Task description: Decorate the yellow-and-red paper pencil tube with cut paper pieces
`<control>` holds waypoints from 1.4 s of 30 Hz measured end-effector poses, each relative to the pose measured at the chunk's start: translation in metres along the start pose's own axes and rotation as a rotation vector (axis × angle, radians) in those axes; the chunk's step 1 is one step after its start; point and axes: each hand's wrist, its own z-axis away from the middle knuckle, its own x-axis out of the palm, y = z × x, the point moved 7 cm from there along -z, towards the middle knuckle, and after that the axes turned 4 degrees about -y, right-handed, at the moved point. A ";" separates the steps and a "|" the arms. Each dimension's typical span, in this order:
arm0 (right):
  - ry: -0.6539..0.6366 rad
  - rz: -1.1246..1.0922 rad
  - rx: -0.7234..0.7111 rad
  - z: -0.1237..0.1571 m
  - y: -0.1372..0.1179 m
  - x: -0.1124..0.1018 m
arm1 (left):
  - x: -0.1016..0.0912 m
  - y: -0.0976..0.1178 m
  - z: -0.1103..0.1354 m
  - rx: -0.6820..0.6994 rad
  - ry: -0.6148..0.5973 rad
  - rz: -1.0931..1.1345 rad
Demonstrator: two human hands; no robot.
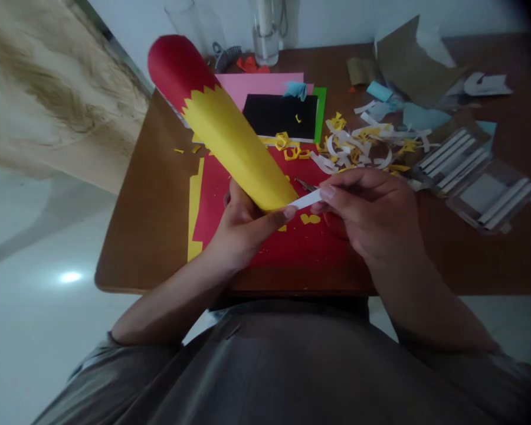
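My left hand [243, 227] is closed around the lower end of a paper tube [239, 147], which tilts up and to the left. Yellow paper with a zigzag edge covers most of the tube, and its far end is red. A white strip [307, 199], perhaps tape or paper, runs from my left thumb at the tube's near end to my right hand [358, 203]. My right thumb and fingers pinch the strip's other end. Just behind the strip, the metal tips of a tool [305, 184] show; the rest is hidden by my right hand.
Red paper sheets [265, 254] with yellow scraps lie beneath my hands on the brown table [128, 236]. White and yellow cuttings [358, 141] heap at the right, beside an open clear plastic case [473, 177]. Behind are a black sheet [278, 115] and a glass [265, 41].
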 end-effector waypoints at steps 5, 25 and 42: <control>-0.008 -0.067 0.073 -0.006 0.004 -0.003 | 0.014 0.009 0.002 -0.075 -0.102 0.080; -0.072 -0.031 0.147 0.000 0.007 0.004 | 0.021 0.017 0.003 -0.098 -0.218 0.191; -0.124 -0.065 0.205 0.007 0.011 0.017 | 0.017 0.005 0.000 -0.138 -0.172 0.195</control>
